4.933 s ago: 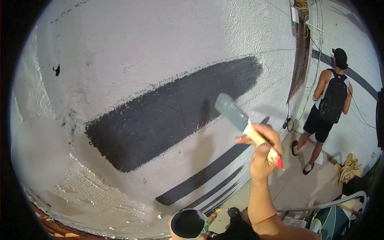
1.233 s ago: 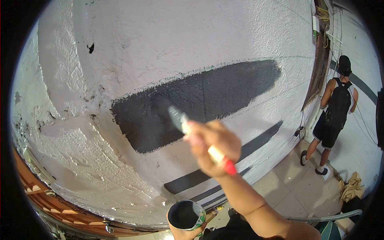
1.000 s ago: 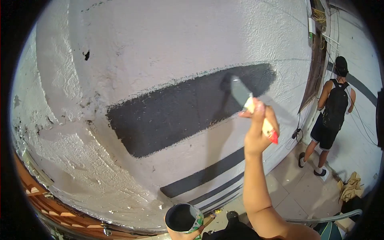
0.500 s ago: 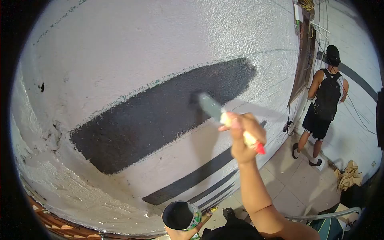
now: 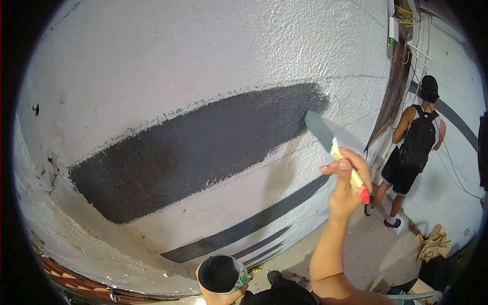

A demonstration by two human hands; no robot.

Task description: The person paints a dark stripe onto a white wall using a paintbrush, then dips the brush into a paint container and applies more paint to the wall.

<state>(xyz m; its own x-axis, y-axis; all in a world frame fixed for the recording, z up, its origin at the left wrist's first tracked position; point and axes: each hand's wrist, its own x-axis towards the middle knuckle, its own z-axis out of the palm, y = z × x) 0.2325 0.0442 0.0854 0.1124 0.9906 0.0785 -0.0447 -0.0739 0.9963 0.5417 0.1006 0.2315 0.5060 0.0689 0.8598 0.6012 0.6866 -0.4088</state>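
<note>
My right hand [image 5: 346,185] is raised and grips a paintbrush [image 5: 333,147] with a pale handle and a red tip. Its grey bristles touch the right end of a wide dark band [image 5: 193,150] painted on the rough white wall [image 5: 203,56]. Low in the view, my left hand [image 5: 219,294] holds a paint cup [image 5: 220,274] filled with dark paint, close to my body. Thinner dark stripes [image 5: 244,229] run along the wall below the wide band.
Another person [image 5: 414,147] in a black cap and backpack stands at the right, facing the wall. Cables [image 5: 406,30] hang by a brown panel above that person. A crumpled tan cloth [image 5: 432,246] lies on the tiled floor [image 5: 371,249].
My right hand swept the brush rightward along the dark band, from its middle to its right end. The view shifted right, so the band sits further left. The cup stays low.
</note>
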